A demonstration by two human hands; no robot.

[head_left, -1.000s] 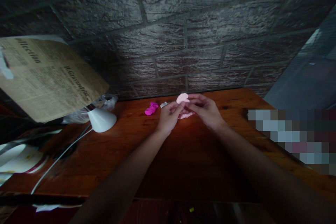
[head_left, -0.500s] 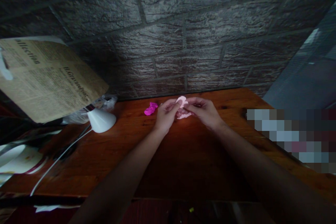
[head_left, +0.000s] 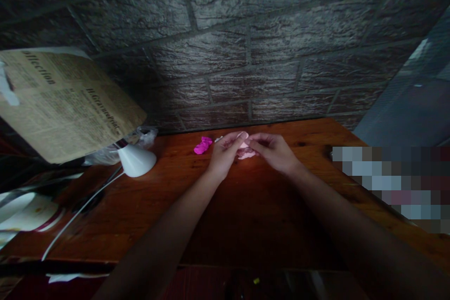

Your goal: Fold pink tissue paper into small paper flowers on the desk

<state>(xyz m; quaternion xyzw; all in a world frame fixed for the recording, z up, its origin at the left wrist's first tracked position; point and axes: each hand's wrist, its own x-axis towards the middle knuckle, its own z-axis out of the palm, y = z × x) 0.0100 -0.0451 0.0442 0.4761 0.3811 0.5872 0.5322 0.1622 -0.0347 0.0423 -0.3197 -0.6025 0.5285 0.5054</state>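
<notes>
Over the far middle of the wooden table, my left hand point(head_left: 225, 153) and my right hand point(head_left: 276, 151) meet at a pale pink, thin, paper-like piece point(head_left: 242, 139). Both hands are closed, thumbs and fingertips pinching it from either side. Just under the fingers shows more crumpled pale pink material point(head_left: 247, 155); I cannot tell whether it is joined to the held piece. A bright magenta crumpled piece point(head_left: 203, 145) lies left of my left hand. Beside that hand is a small whitish bit point(head_left: 218, 139), partly hidden.
At the left stands a white-based lamp point(head_left: 137, 161) with a newsprint-patterned shade point(head_left: 66, 103) and a white cord point(head_left: 79, 213). A clear plastic bag point(head_left: 146, 137) lies behind it. White cups point(head_left: 30, 213) are at the left edge. A stone-patterned wall point(head_left: 225, 56) closes the back.
The upper part of the pale pink piece, which stood up above my fingertips, is now lower and more covered by them. My hands stay in nearly the same place.
</notes>
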